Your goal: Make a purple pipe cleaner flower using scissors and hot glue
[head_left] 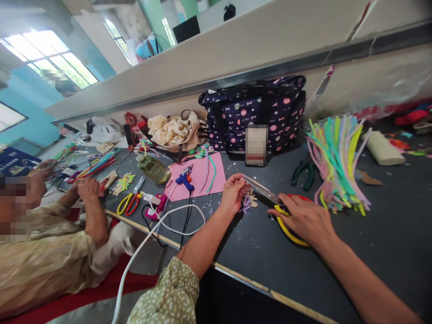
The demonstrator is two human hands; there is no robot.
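My right hand (305,218) grips a pair of scissors (266,191) with one yellow and one red handle. Their blades point left, the tips reaching my left hand (233,193). The fingers of that hand are pinched together at the tips; whatever they hold is too small to make out. Just below the blades lies a small pile of cut lilac and cream pieces (249,201). To the right of my hands rests a large bunch of pipe cleaners (340,162) in pink, green, yellow and lilac.
Pliers (303,173), a phone-like block (255,145) and a dark patterned bag (256,110) stand behind my hands. Leftward are a blue glue gun (185,177) on pink paper (216,171), a bottle (153,169), other scissors (130,200) and a white cable (145,245). A co-worker (50,265) sits left.
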